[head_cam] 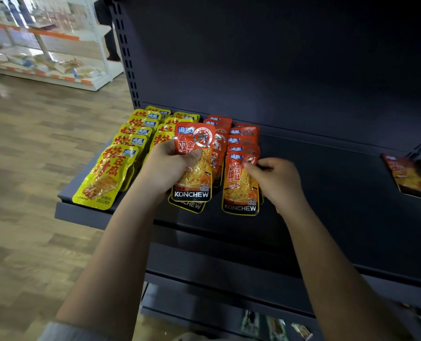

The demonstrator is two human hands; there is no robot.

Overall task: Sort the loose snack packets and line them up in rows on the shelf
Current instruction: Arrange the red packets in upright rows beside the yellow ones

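Two bare forearms reach in from the bottom edge toward a dark shelf [327, 193]. The left hand [166, 168] grips a red packet [194, 163], thumb curled over its face and fingers behind, holding it raised above the front of a red row — another KONCHEW packet [191, 206] shows just beneath it. The right hand [277, 180] pinches the upper right edge of the front packet [239, 190] of the next red row, which lies flat on the shelf. Behind these, the two red rows [231, 134] run overlapping toward the back panel. To their left, two yellow rows [135, 143] lie the same way, the nearest yellow packet [103, 178] at the shelf's front edge. Well apart on the right, two loose red packets [407, 177] lie flat — the second is cut off by the frame edge. Farther off, left, stands a white rack [56, 57] on a wooden floor [32, 168].
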